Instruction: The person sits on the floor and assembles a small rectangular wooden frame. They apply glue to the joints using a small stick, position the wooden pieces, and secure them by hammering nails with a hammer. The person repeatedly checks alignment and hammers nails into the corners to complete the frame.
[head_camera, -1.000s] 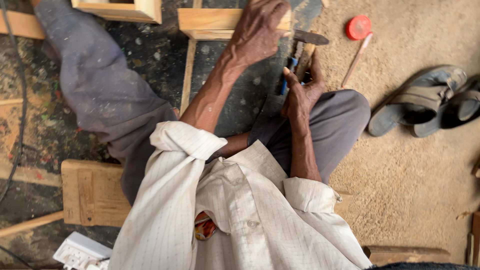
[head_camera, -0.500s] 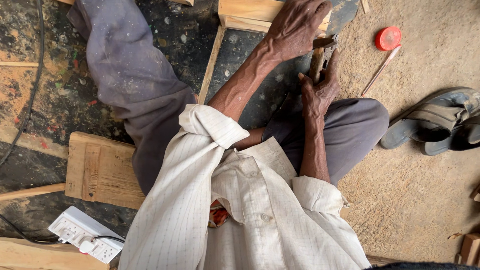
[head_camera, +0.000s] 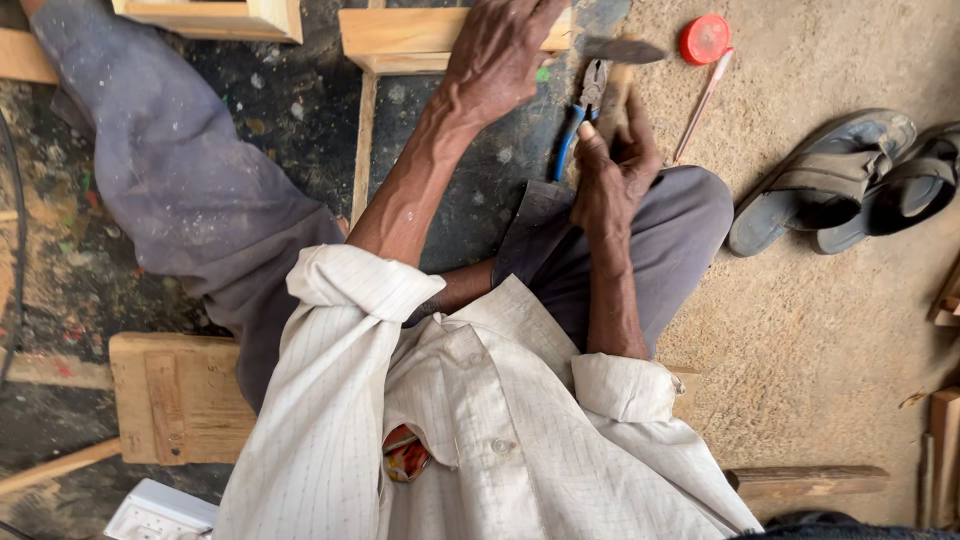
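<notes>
The right hand (head_camera: 612, 170) has its fingers wrapped around a hammer (head_camera: 618, 62), just beside the blue pliers (head_camera: 580, 115). The left hand (head_camera: 500, 55) presses its bent fingers on a wood block (head_camera: 400, 35), near the pliers.

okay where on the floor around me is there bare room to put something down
Bare sandy floor lies to the right, between the bent knee and the sandals, running down to the wood pieces. It is crowded ahead: the left hand rests on the wooden frame, the right hand holds a hammer, with pliers, pencil and red cap close by.
</notes>
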